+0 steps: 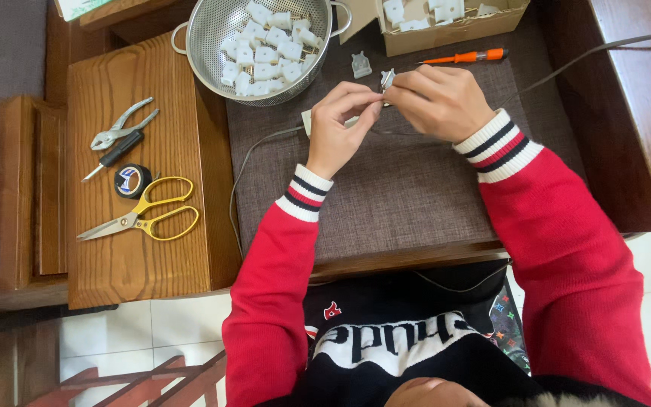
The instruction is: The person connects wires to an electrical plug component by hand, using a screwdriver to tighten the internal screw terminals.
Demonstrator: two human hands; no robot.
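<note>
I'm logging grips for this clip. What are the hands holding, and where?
Both hands, left and right, pinch a small white plug part between fingertips; the exact grip spot cannot be told.

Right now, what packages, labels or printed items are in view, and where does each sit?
Cardboard box: top edge, right of the colander; open, brown, holding white plastic parts.
Tape roll: left wooden board, above the yellow scissors; round, black, with a printed core label.
Printed sheet: top left corner; greenish-white, mostly cut off.
No screens or signs.
</note>
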